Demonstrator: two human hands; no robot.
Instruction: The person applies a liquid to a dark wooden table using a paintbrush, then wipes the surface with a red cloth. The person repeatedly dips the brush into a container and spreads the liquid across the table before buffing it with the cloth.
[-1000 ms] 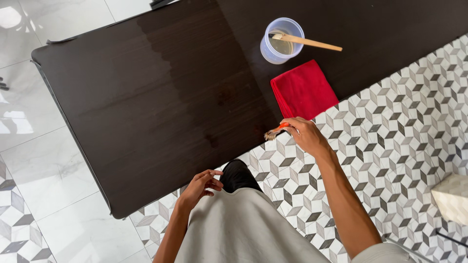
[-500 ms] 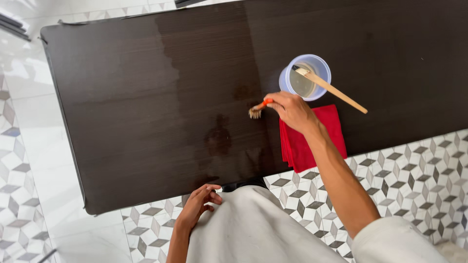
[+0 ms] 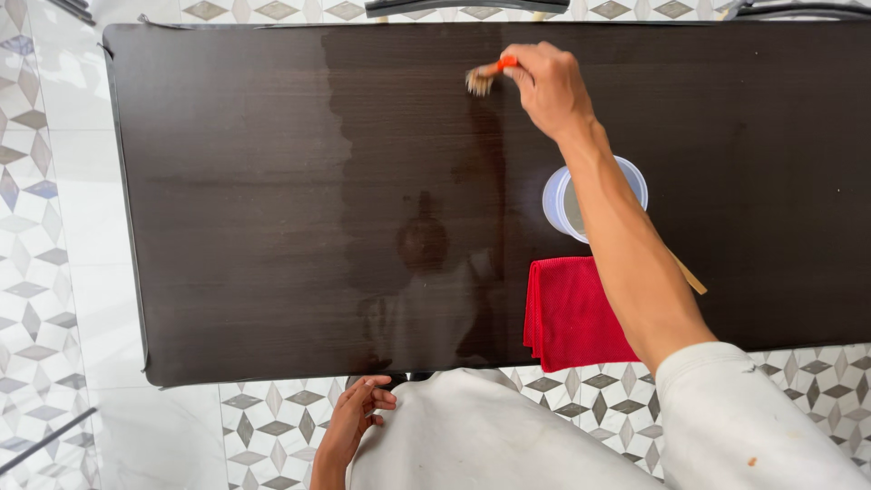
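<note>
My right hand (image 3: 547,86) reaches across a dark wooden tabletop (image 3: 254,200) and grips a small paintbrush (image 3: 484,77) with an orange handle; its bristles touch the wood near the far edge. The right part of the tabletop looks darker and glossy, the left part duller. My left hand (image 3: 356,419) hangs below the near table edge, fingers loosely apart, holding nothing. A clear plastic cup (image 3: 555,195) stands on the table behind my right forearm, with a wooden stick (image 3: 689,274) poking out. A folded red cloth (image 3: 567,313) lies at the near edge.
The floor around the table has grey and white geometric tiles (image 3: 36,272). Dark chair or frame parts (image 3: 463,7) show beyond the far edge. My white garment (image 3: 490,436) fills the bottom of the view.
My right hand has carried the brush from the near table edge by the red cloth across to the far edge. The view has shifted over the table. My left hand stays low.
</note>
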